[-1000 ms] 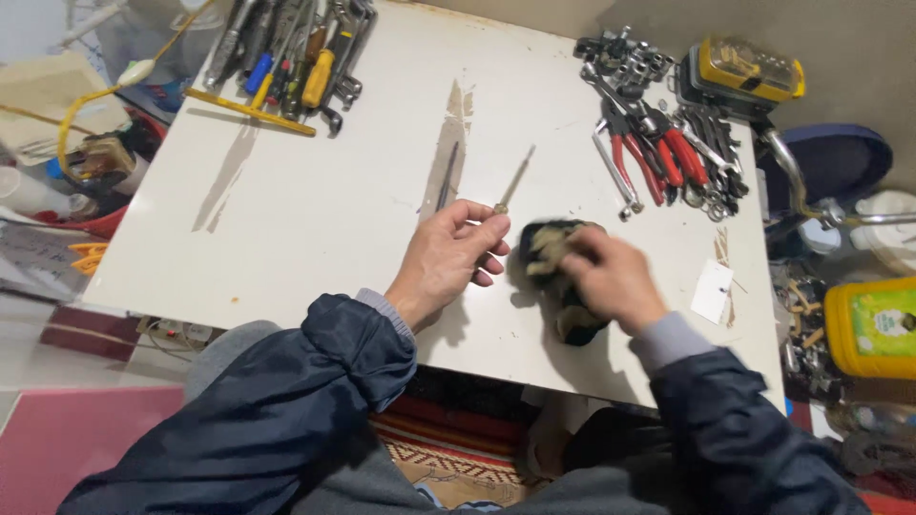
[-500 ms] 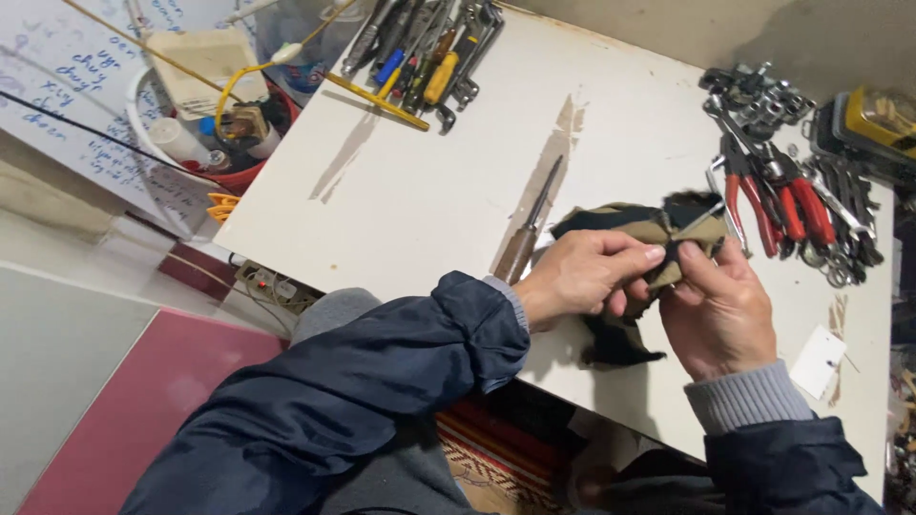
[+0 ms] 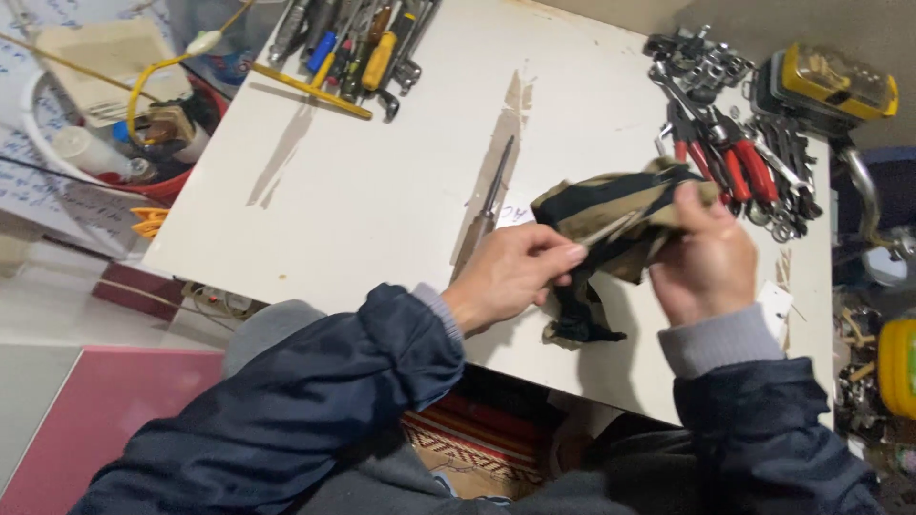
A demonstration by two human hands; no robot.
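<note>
Looks to me like the job's about midway: the black-and-tan cloth (image 3: 611,215) is lifted off the white table (image 3: 382,191) and bunched up, not spread or folded yet. My left hand (image 3: 510,277) pinches its lower edge, my right hand (image 3: 706,262) grips the top. The screwdriver (image 3: 494,181) lies just beside.

One head-worn view looks steeply down, close over the white table (image 3: 363,191); no second view.
</note>
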